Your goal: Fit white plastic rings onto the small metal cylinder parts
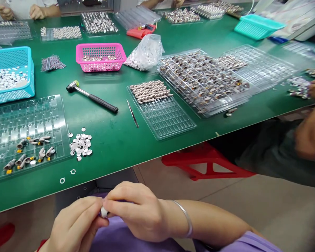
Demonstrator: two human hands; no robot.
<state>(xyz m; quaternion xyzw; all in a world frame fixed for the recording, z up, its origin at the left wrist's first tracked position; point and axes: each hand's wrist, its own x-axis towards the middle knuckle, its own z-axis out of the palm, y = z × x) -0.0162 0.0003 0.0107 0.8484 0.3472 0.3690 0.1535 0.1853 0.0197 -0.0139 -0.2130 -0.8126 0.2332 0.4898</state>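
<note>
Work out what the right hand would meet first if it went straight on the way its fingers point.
The right hand would probably meet the small white piece first, then the left hand close behind. The two hands crowd together there, so the exact depth is unclear.

A red stool point(183, 160) stands by a green table point(115, 147).

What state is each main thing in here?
Small white piece: held by fingers of left hand and right hand
Hammer: lying, unheld
Tweezers: lying, unheld
Pink basket: open, holding small pieces
Blue basket: open, holding white pieces
Clear bag: holding pieces; closure unclear
Middle tray: partly filled
Left tray: partly filled
White discs: loosely heaped
</note>
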